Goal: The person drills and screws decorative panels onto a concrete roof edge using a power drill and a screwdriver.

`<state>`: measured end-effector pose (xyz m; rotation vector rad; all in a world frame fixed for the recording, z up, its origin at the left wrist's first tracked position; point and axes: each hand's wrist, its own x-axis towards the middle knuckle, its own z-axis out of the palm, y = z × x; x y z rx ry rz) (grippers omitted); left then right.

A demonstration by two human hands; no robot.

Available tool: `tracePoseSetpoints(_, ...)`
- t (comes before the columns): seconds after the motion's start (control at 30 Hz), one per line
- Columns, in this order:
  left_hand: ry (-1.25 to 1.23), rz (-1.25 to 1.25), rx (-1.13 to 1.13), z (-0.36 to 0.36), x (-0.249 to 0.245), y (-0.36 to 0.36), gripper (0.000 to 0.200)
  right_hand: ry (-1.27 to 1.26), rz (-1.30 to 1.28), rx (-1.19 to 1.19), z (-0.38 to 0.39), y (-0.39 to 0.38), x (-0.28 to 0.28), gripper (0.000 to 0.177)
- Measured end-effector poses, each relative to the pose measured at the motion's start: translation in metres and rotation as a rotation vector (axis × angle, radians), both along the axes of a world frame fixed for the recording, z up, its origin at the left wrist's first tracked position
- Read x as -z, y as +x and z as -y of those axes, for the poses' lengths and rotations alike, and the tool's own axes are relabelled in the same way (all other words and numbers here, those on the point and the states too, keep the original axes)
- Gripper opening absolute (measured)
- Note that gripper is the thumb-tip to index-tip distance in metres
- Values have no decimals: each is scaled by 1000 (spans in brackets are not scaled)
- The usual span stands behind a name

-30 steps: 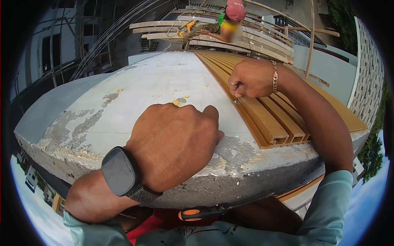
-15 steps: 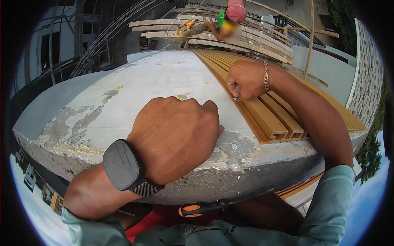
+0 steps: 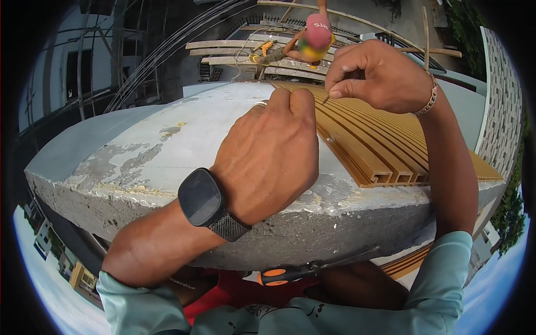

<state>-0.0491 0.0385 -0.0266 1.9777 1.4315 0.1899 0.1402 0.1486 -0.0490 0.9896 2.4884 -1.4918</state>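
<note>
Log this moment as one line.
left hand: fisted over grey concrete slab | right hand: pinching small thin dark piece above orange-brown grooved planks

We see bright, even daylight from above, with soft shadows: our left hand (image 3: pixel 268 162) casts only faint shade on the pale concrete slab (image 3: pixel 184 139). The fisheye lens bows every edge, black corners ring the round view, and the distant person (image 3: pixel 318 30) is partly blurred.
</note>
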Motion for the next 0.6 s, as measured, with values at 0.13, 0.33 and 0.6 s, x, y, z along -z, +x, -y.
tracePoseSetpoints(0.13, 92, 261, -36, -1, 3, 3, 19, 179, -87, 51, 15, 3, -42, 9)
tracePoseSetpoints(0.33, 174, 545, 33, -3, 1, 6, 18, 50, -63, 425, 63, 15, -77, 6)
tracePoseSetpoints(0.6, -413, 674, -102, -5, -9, 6, 25, -49, -151, 598, 70, -8, -63, 20)
